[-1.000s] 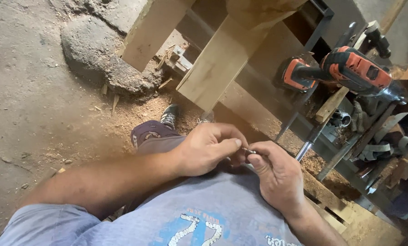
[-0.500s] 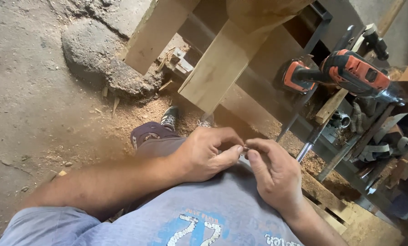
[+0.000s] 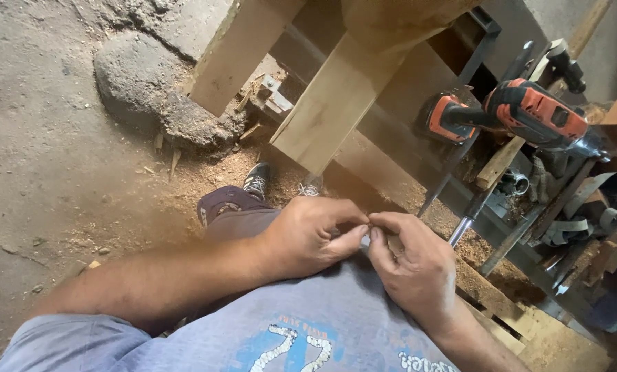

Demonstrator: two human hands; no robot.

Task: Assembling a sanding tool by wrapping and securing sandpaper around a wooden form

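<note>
In the head view, the left hand (image 3: pixel 307 236) and the right hand (image 3: pixel 413 265) meet just in front of the person's grey-blue shirt (image 3: pixel 308 324), fingertips touching. The left hand is curled nearly closed, thumb pressed toward its bent forefinger. The right hand is likewise drawn in, thumb and forefinger pinched against those of the left. Between the pinched fingertips sits a small pale object (image 3: pixel 367 239), mostly hidden; what it is cannot be told.

Taking the hands as the landmark: directly beyond them stands a light wooden plank (image 3: pixel 329 114), slanting up and away, with a second plank (image 3: pixel 243 52) to its left. Beyond and to the right of the hands, an orange and black cordless drill (image 3: pixel 522 114) lies on a cluttered rack (image 3: pixel 556 207) of metal bars and scrap wood. Just beyond the left hand, a dark trouser knee (image 3: pixel 229 207) and a black shoe (image 3: pixel 256 180) rest on sawdust (image 3: pixel 205 172). Far to the left of the hands a rough stone (image 3: pixel 136 86) sits on the concrete floor (image 3: pixel 39 138).
</note>
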